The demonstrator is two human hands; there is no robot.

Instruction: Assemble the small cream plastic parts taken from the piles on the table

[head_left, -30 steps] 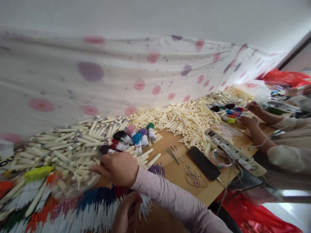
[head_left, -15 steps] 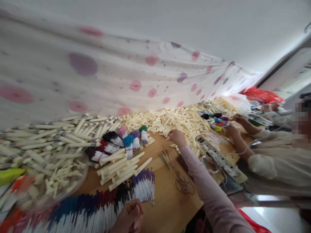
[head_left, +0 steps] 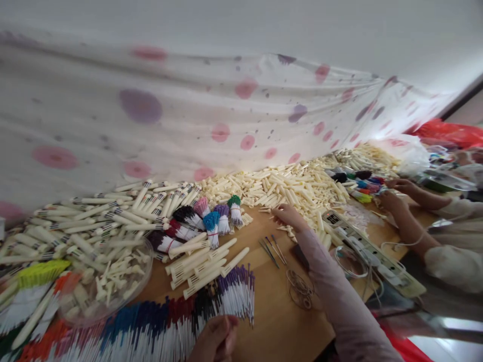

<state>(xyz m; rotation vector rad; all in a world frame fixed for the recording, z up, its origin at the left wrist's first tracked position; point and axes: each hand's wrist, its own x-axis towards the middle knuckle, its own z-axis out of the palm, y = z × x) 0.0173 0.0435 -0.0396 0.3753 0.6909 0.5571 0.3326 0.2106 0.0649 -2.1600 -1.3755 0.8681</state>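
Observation:
My right hand (head_left: pixel 290 217) reaches forward to the near edge of a heap of cream plastic pen parts (head_left: pixel 279 183). Its fingers are drawn together beside small cream pointed pieces (head_left: pixel 265 209); whether one is between them I cannot make out. Low in the view, my left hand (head_left: pixel 216 338) is curled closed, and what it holds, if anything, is hidden. Just beyond it lies a row of thin white pen refills with coloured ends (head_left: pixel 173 322), purple ones (head_left: pixel 241 289) at the right end. Several cream pen barrels (head_left: pixel 209 264) lie behind these.
Bundled refills (head_left: pixel 213 229) and assembled pens (head_left: pixel 86 211) lie left, by a round clear tub (head_left: pixel 147 271) of cream parts. Thin tools (head_left: pixel 272 249), rubber bands (head_left: pixel 300 289) and a power strip (head_left: pixel 373 251) lie right. A co-worker's hands (head_left: pixel 396 198) work further right.
The view has turned left, so everything sits further right in the picture. My right hand stays at the heap's edge, and my left hand stays closed near the refills.

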